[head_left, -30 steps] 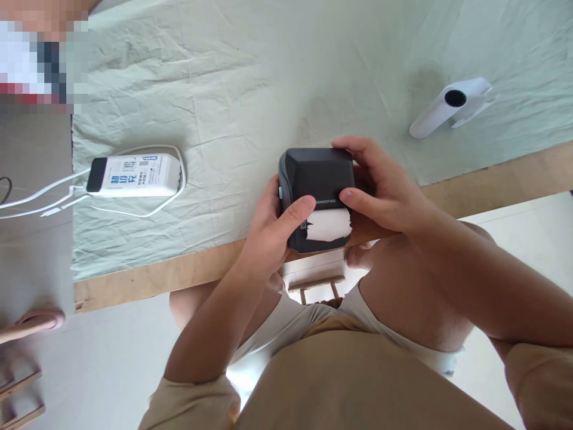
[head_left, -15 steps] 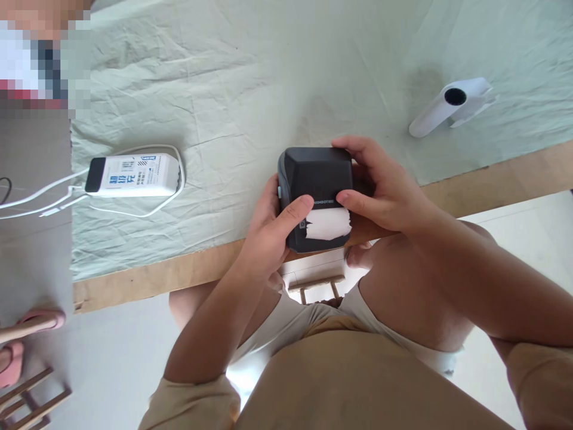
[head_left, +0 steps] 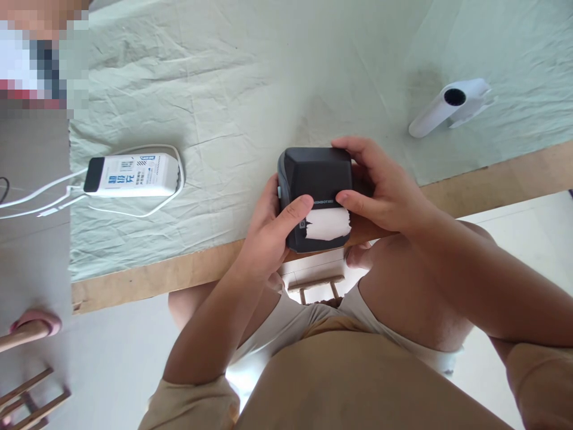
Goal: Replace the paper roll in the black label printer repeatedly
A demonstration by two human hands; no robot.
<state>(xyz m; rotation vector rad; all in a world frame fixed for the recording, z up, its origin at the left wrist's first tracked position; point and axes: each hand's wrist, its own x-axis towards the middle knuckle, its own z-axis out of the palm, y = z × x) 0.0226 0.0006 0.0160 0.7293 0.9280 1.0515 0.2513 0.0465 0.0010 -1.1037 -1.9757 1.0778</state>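
Note:
A black label printer (head_left: 320,173) is held between both hands over the front edge of the table. A torn-edged strip of white paper (head_left: 328,224) lies across its lower part. My left hand (head_left: 274,230) grips the printer's left side, with the thumb on top and the other fingers mostly hidden beside and below it. Around the right side is my right hand (head_left: 385,185), its thumb on the front near the printed lettering and its index finger along the far right corner.
A white power bank (head_left: 134,175) with white cables lies on the green tablecloth (head_left: 233,89) at the left. A white paper roll (head_left: 432,113) lies at the right. Beyond the table's left end are a person's foot in a pink slipper (head_left: 38,325) and a wooden stool (head_left: 33,406).
At the far left, the other person's feet have shifted; one pink slipper near the stool is no longer in sight. My hands and the printer have stayed as they were.

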